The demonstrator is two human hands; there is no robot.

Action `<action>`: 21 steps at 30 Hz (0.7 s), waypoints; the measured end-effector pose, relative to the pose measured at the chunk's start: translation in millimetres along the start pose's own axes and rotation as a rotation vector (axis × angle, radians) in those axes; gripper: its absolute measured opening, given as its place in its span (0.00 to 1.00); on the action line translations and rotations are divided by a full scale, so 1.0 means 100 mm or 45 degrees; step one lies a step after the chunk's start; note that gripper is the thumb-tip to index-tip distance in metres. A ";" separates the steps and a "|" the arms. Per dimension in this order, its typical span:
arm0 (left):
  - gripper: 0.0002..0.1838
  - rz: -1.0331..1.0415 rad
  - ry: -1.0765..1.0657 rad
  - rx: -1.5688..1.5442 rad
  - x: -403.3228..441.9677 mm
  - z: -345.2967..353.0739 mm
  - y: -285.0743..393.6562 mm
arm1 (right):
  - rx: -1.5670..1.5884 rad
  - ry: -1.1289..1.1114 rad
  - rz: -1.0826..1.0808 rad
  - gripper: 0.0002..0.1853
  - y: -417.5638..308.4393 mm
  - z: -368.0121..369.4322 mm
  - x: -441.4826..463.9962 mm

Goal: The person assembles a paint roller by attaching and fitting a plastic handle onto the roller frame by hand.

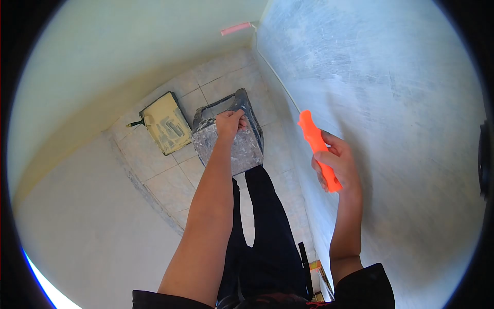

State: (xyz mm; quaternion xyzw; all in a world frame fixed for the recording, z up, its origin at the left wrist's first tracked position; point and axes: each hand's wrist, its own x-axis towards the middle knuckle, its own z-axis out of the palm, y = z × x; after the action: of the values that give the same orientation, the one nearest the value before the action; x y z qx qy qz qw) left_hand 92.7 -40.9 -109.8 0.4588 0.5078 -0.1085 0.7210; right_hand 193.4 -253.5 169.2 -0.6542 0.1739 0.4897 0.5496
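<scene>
In my right hand [337, 162] is a paint roller with an orange handle [320, 152]. Its long thin rod runs up to a pink roller sleeve [235, 28] near the wall corner; whether the sleeve touches the wall I cannot tell. My left hand [230, 123] is closed at the edge of a grey, paint-spattered stool [226, 152], its fingers curled and partly hidden. The stool looks tilted in front of my legs, with its dark frame on the far side. My feet are hidden behind it.
A dark paint tray [177, 126] coated with cream paint lies on the tiled floor [167, 188], with a brush [135, 123] at its left edge. A patchy bluish wall [406, 129] rises close on my right. Another wall [118, 51] stands ahead and left.
</scene>
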 end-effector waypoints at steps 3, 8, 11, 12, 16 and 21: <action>0.12 0.011 -0.018 -0.003 0.00 0.00 0.01 | -0.042 0.033 0.029 0.24 -0.01 0.04 0.12; 0.12 0.024 0.027 0.042 0.01 0.02 0.00 | -0.095 -0.072 -0.080 0.15 0.42 0.22 1.70; 0.12 0.042 0.025 0.033 0.01 0.02 -0.01 | -0.001 -0.082 -0.065 0.14 0.30 0.29 1.78; 0.12 0.035 0.022 0.031 0.01 0.00 -0.04 | -0.004 -0.077 -0.059 0.14 0.24 0.29 1.61; 0.12 0.044 0.002 0.010 0.03 0.01 0.03 | -0.031 0.093 0.013 0.22 -0.26 0.31 0.17; 0.12 0.013 -0.010 -0.017 0.00 0.02 0.02 | 0.049 0.097 -0.022 0.27 -0.22 0.39 -0.62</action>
State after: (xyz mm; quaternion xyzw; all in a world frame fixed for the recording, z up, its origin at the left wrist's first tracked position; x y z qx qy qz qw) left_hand 95.3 -41.0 -108.5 0.4562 0.5032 -0.1033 0.7266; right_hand 164.0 -230.7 235.8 -0.6632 0.1983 0.4563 0.5591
